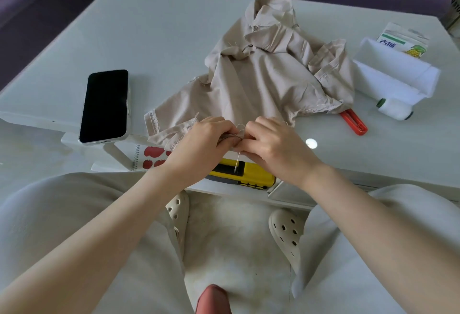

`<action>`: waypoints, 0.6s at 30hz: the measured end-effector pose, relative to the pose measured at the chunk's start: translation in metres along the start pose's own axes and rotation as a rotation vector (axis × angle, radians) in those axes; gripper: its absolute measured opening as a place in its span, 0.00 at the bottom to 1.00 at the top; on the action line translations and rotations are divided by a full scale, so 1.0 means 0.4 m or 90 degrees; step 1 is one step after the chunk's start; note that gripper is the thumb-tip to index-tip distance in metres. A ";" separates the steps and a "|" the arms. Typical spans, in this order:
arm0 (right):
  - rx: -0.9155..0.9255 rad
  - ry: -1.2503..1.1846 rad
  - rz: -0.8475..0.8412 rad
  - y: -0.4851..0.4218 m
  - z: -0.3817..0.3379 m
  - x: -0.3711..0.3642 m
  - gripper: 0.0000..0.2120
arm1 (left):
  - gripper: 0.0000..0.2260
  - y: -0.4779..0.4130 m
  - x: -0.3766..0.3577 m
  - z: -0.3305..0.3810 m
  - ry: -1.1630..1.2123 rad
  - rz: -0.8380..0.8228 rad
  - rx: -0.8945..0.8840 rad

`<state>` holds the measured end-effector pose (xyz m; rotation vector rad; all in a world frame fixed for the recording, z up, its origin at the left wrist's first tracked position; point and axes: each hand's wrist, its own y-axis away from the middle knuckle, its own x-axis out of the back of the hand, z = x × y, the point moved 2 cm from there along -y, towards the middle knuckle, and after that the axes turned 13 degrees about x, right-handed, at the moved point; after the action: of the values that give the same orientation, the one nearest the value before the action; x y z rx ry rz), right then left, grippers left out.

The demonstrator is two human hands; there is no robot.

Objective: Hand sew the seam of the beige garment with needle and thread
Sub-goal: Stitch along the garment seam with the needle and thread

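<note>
The beige garment (261, 74) lies crumpled mid-frame on the desk (159, 29), its near edge between both hands; the left hand (207, 137) pinches the seam fold; the right hand (271, 144) pinches the thread (237, 163), which dangles below; the needle is too small to see; likely mid-stitch; next, draw the thread snug without puckering.

Left hand (206, 137) and right hand (271, 144) pinch the beige garment (261, 77) at its near edge; phone (105, 105) left of it, thread spool (394, 109) right.

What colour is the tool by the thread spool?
The tool by the spool is red; head view.
</note>
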<state>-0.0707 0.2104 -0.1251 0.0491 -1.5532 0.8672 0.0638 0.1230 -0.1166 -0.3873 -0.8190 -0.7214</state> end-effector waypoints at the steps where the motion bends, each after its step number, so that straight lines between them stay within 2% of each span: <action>1: 0.000 -0.008 0.006 0.000 -0.004 -0.002 0.05 | 0.05 0.000 0.000 -0.001 -0.005 -0.003 -0.002; 9: -0.087 -0.176 0.070 0.002 -0.035 -0.014 0.10 | 0.09 0.003 -0.014 -0.010 -0.019 -0.029 0.006; 12: -0.073 -0.213 0.050 0.021 -0.052 -0.021 0.10 | 0.04 0.001 -0.015 -0.012 -0.022 -0.010 0.009; 18: -0.107 -0.270 -0.007 0.079 -0.091 -0.033 0.12 | 0.05 0.001 -0.016 -0.006 -0.015 0.008 0.008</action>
<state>-0.0536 0.2465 -0.1547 0.1266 -2.0168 0.7434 0.0622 0.1245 -0.1230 -0.3902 -0.8427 -0.7002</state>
